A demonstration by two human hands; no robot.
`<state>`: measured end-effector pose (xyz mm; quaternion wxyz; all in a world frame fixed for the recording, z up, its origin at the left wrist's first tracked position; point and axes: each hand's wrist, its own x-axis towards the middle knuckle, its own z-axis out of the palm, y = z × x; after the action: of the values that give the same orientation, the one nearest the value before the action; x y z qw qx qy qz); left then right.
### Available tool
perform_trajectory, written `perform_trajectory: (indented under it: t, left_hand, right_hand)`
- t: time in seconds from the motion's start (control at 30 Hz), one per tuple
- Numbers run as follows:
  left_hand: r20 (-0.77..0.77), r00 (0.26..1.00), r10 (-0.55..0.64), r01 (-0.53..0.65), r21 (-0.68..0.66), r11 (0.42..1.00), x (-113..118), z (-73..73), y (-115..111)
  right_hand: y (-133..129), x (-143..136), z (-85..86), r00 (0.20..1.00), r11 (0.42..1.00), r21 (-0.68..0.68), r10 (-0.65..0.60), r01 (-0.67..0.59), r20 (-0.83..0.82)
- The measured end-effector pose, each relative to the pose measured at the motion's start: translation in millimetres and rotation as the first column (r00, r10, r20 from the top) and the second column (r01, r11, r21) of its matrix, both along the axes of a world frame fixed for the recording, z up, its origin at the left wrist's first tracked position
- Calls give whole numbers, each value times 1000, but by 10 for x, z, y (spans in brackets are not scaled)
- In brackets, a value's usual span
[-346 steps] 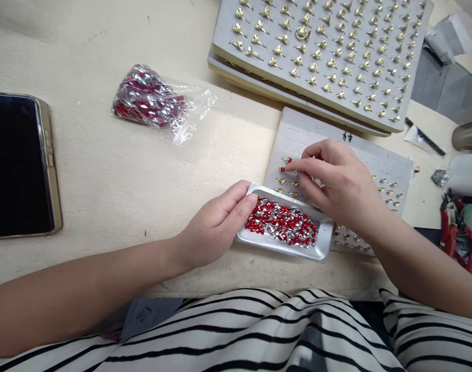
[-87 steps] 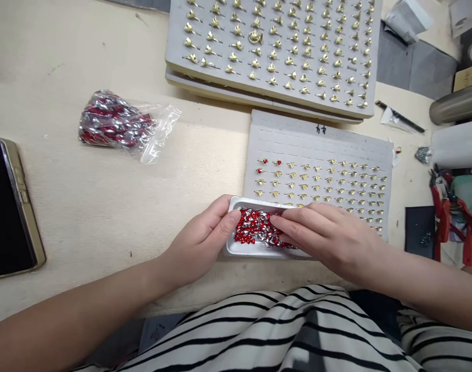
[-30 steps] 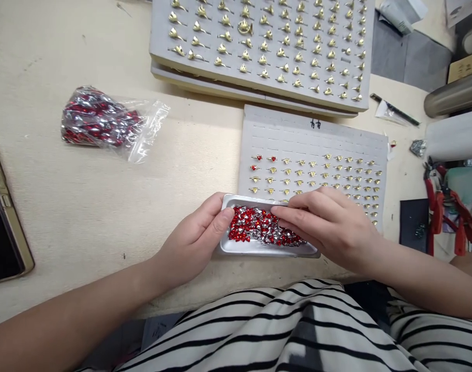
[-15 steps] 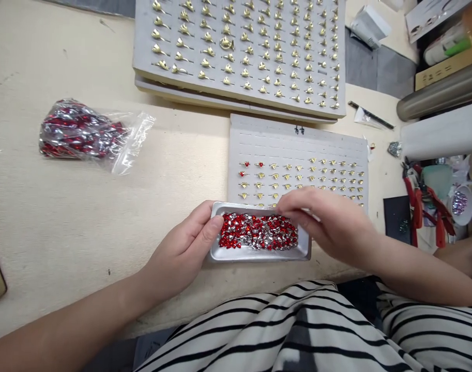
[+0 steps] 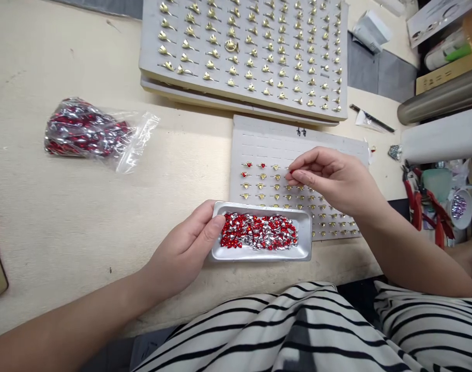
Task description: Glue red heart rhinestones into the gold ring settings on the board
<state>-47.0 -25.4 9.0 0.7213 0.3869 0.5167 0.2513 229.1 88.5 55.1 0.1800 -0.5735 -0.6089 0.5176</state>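
Observation:
My left hand (image 5: pixel 193 235) grips the left end of a small metal tray (image 5: pixel 303 248), thumb over its rim. Red, silver-backed gems (image 5: pixel 259 232) lie in a layer across the tray. Above the tray, my right hand (image 5: pixel 329 181) pinches a small red gem (image 5: pixel 292 172) between thumb and fingertips. It hovers over a grey foam ring board (image 5: pixel 259 137) that holds rows of gold rings (image 5: pixel 275 167). Three rings at the board's upper left carry red stones (image 5: pixel 262 165). My right hand and the tray hide part of the rows.
Stacked ring boards (image 5: pixel 243 103) full of gold rings stand at the back. A zip bag of red gems (image 5: pixel 88 129) lies on the left. Red-handled pliers (image 5: pixel 439 217) and a white cup (image 5: pixel 461 207) are at the right, near another person's arm (image 5: pixel 466 256).
My right hand has lifted away from the tray and moved up over the ring board, with a red gem now visible in its fingertips. The left hand still holds the tray in place.

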Motion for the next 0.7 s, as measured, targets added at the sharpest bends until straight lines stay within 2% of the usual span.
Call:
perform_trajectory:
  t: [0.47, 0.7]
  left_hand:
    - [-1, 1000, 2, -2, 4, 1000, 1, -14, -7]
    - [14, 1000, 3, -3, 0, 1000, 8, -8, 8]
  right_hand:
    - [10, 6, -61, 999, 999, -50, 3, -5, -47]
    - [0, -17, -89, 1000, 1000, 30, 2, -3, 19]
